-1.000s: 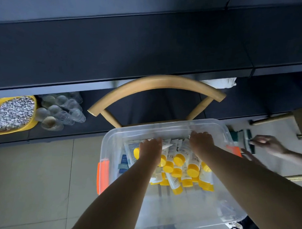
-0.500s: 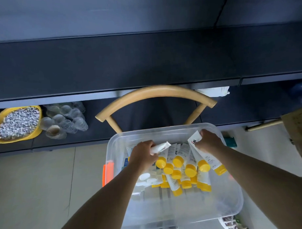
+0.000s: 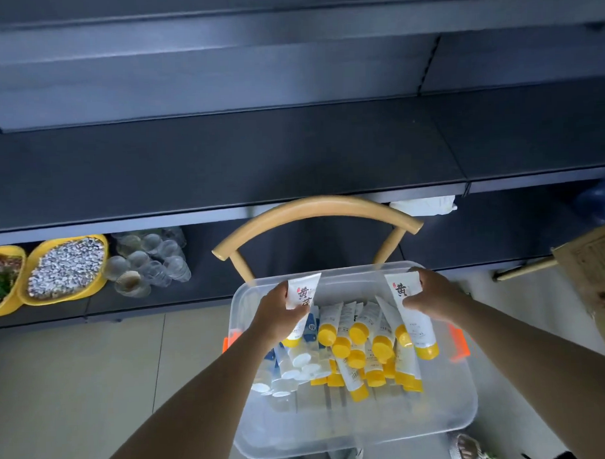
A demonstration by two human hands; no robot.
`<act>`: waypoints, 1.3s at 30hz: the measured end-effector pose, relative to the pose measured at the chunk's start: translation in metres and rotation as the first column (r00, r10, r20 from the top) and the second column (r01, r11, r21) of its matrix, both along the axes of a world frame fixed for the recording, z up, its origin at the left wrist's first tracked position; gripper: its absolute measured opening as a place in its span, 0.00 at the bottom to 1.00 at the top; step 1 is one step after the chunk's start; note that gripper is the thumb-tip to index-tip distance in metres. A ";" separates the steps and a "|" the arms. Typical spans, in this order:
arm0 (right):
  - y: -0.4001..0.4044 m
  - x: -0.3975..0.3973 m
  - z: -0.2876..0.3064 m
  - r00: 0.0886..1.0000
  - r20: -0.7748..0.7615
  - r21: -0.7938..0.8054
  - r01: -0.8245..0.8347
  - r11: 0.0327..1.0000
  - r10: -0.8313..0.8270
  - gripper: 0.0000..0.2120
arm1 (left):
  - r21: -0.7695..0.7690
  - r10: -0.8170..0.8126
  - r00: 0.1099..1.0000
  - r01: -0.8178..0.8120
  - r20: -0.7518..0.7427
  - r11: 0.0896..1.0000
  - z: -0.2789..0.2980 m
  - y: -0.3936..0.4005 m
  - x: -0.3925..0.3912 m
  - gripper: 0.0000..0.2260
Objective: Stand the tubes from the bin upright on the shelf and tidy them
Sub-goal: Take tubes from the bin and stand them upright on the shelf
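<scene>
A clear plastic bin point(image 3: 356, 430) sits on a chair seat and holds several white tubes with yellow caps point(image 3: 358, 347) plus a few with white caps point(image 3: 292, 367). My left hand point(image 3: 276, 314) grips one white tube point(image 3: 301, 291) by its body, crimped end up, over the bin's far left corner. My right hand point(image 3: 434, 298) grips another white tube point(image 3: 412, 314), yellow cap down, over the far right corner. The dark shelf point(image 3: 223, 163) lies beyond the bin, bare.
A wooden chair back point(image 3: 314, 208) arcs between bin and shelf. On the lower shelf at left stand yellow bowls point(image 3: 64, 265) and clear cups point(image 3: 148, 258). A cardboard box point(image 3: 598, 280) is at the right edge. Something white point(image 3: 423, 206) lies under the shelf lip.
Both hands have closed on a tube each and lifted them out of the pile, turning them more upright above the bin's far side.
</scene>
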State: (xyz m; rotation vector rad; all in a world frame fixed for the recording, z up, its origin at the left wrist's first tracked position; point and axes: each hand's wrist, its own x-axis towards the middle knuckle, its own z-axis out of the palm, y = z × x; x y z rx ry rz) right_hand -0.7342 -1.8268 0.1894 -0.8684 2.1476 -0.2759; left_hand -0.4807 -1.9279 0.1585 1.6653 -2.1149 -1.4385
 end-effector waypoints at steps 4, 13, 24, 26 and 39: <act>0.006 0.003 0.033 0.998 0.040 -0.085 0.055 0.995 -0.051 0.20 | 0.008 0.093 0.994 -0.093 -0.053 0.996 0.033 -0.002 -0.005 0.15; 0.002 0.000 0.134 0.992 0.110 -0.126 0.069 0.990 -0.055 0.13 | -0.033 0.063 0.985 -0.069 -0.164 0.997 0.128 -0.015 -0.002 0.10; -0.064 -0.035 0.353 0.980 0.187 -0.593 0.168 0.787 -0.069 0.11 | -0.322 0.088 0.919 -0.223 -0.384 0.920 0.319 -0.092 -0.037 0.12; -0.091 -0.049 0.379 0.981 0.174 -0.684 0.182 0.707 -0.084 0.10 | -0.365 0.125 0.889 -0.305 -0.441 0.880 0.347 -0.110 -0.055 0.13; -0.304 -0.130 0.402 0.959 -0.098 -0.791 0.087 0.605 -0.267 0.13 | -0.413 0.306 0.789 -0.557 -0.532 0.720 0.391 -0.270 -0.202 0.14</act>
